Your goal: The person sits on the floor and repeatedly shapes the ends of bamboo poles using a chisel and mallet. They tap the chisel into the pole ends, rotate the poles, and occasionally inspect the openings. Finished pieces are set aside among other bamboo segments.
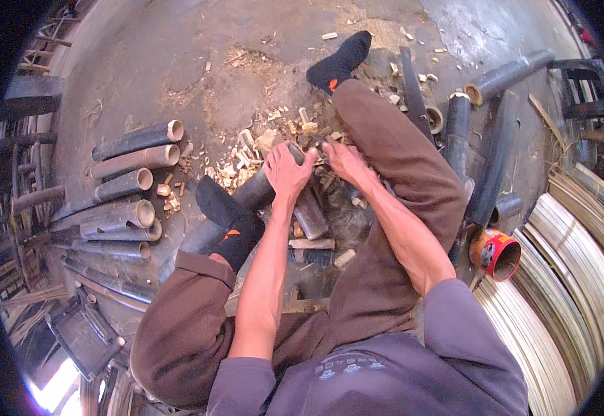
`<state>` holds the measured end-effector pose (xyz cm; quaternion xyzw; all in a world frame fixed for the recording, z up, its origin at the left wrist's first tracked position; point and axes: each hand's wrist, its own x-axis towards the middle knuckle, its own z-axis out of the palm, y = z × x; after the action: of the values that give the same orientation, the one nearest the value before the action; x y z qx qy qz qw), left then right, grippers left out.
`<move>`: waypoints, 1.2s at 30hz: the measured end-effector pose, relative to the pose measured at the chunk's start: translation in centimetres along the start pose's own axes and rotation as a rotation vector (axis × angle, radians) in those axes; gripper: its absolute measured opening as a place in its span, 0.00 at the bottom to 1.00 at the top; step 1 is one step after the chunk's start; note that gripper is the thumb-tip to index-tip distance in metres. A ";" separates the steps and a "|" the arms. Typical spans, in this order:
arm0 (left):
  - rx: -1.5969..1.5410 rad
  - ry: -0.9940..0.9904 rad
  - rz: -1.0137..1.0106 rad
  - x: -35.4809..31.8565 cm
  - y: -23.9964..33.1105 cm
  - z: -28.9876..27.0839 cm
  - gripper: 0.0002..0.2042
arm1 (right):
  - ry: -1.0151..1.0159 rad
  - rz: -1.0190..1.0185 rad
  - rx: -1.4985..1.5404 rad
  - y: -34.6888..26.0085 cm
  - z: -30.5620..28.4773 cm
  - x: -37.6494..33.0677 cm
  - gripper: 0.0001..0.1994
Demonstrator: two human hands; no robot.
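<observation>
My left hand (288,173) is curled over a dark bamboo tube (255,191), which slants down to the left beside my socked foot. Close to its thumb, my right hand (346,163) is closed, with a small dark tip showing at its fingers; what it grips is mostly hidden. Below the hands lies a short brown bamboo piece (310,213). Pale wood chips (243,161) are strewn around and beyond both hands, between my spread legs.
Several cut bamboo tubes (135,157) lie in a row at the left. A long dark blade (414,90) rests beyond my right leg, near more bamboo (458,128). A red tin (496,253) and bundled pale strips (558,277) are at the right.
</observation>
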<state>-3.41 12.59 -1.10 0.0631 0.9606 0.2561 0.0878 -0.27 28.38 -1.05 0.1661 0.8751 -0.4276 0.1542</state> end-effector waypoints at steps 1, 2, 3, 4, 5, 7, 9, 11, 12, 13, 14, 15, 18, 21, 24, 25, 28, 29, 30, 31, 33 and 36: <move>0.027 0.009 -0.002 -0.1 0.6 -0.1 0.36 | 0.009 0.022 -0.033 1.5 -0.2 0.1 0.22; 0.035 -0.038 0.012 0.0 1.1 -0.5 0.40 | 0.022 0.040 -0.066 3.2 -0.5 0.2 0.22; 0.053 -0.035 0.045 0.0 1.1 -0.3 0.41 | 0.027 0.051 -0.096 3.9 -0.8 0.3 0.22; 0.079 -0.027 0.067 -0.2 0.5 0.1 0.42 | 0.038 0.048 -0.141 3.3 -0.9 0.2 0.22; 0.111 -0.018 0.084 -0.6 0.0 0.1 0.42 | 0.046 0.040 -0.183 2.4 -0.9 -0.1 0.22; 0.190 0.077 0.159 -2.6 -0.5 0.5 0.46 | 0.117 -0.067 -0.168 0.3 0.0 -0.1 0.22; 0.230 0.145 0.198 -4.4 0.1 0.7 0.46 | 0.253 -0.252 -0.054 -1.2 1.2 0.4 0.23; 0.235 0.146 0.196 -6.7 0.2 1.4 0.47 | 0.102 -0.197 0.080 -2.8 2.3 1.5 0.25; 0.216 0.057 0.192 -7.7 1.0 1.1 0.46 | 0.090 -0.181 0.114 -2.7 2.9 2.0 0.26; 0.127 0.018 0.197 -8.7 1.4 1.6 0.41 | 0.075 -0.163 0.152 -2.4 3.7 2.4 0.28; 0.029 0.062 0.258 -9.7 1.5 3.2 0.35 | 0.081 -0.076 0.190 -1.2 3.9 4.0 0.30; -0.081 0.112 0.210 -11.5 -0.6 4.5 0.31 | 0.029 -0.136 0.293 -2.8 5.1 2.7 0.31; -0.313 0.227 0.123 -13.9 -0.5 4.4 0.22 | 0.008 -0.076 0.330 -2.5 6.4 4.6 0.29; -0.423 0.293 0.042 -15.2 -0.8 3.1 0.16 | 0.011 -0.022 0.397 -2.3 7.4 4.5 0.25; -0.424 0.449 -0.154 -16.4 -3.8 2.7 0.13 | 0.056 0.078 0.592 -4.1 8.4 2.5 0.21; -0.515 0.511 -0.259 -15.9 -4.2 2.6 0.14 | 0.117 0.066 0.634 -4.0 8.0 3.0 0.20; -0.906 0.717 -0.618 -14.8 -7.7 0.9 0.18 | 0.211 0.022 0.700 -5.2 6.6 3.2 0.16; -1.125 0.803 -0.760 -14.7 -9.5 0.0 0.21 | 0.197 -0.087 0.736 -6.5 6.1 2.4 0.16; -1.464 0.909 -0.858 -13.9 -10.7 -1.7 0.26 | 0.194 -0.194 0.765 -7.4 5.2 1.7 0.16; -1.806 1.011 -0.953 -13.4 -12.0 -3.8 0.31 | 0.184 -0.300 0.792 -8.7 4.3 0.7 0.15; -2.100 1.155 -0.944 -14.5 -16.0 -7.2 0.41 | 0.253 -0.598 0.605 -12.4 2.7 -3.2 0.19; -2.120 1.219 -0.430 -14.9 -16.0 -11.6 0.43 | 0.358 -1.009 0.429 -16.2 0.4 -7.2 0.21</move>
<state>7.62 -9.27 2.75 -0.3268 0.1549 0.8738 -0.3250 -0.57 17.54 12.99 -0.1746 0.7520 -0.5816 -0.2564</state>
